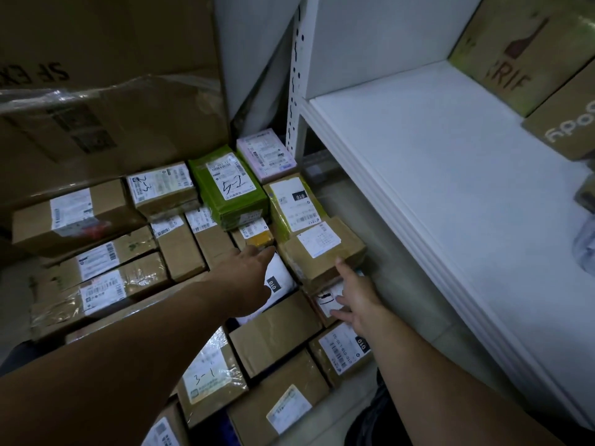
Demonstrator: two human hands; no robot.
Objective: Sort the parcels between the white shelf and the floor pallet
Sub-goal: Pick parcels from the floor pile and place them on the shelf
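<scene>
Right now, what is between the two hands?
A white parcel with a black 010 tag lies between the left hand and right hand, in the head view.

Large brown cardboard carton (106,75), far left: printed "SF EX", inverted and cut off at the edge. Brown box with white label (162,188): handwritten "2-3". Yellow-green taped parcel (294,204), white flat parcel (277,281) and near-right brown box (343,350): black tags reading "010". Film-wrapped brown box (209,375), near: handwritten "3-1". Green-edged carton (508,59) on the white shelf (450,188), far right: "RIF" under a bottle pictogram.
</scene>
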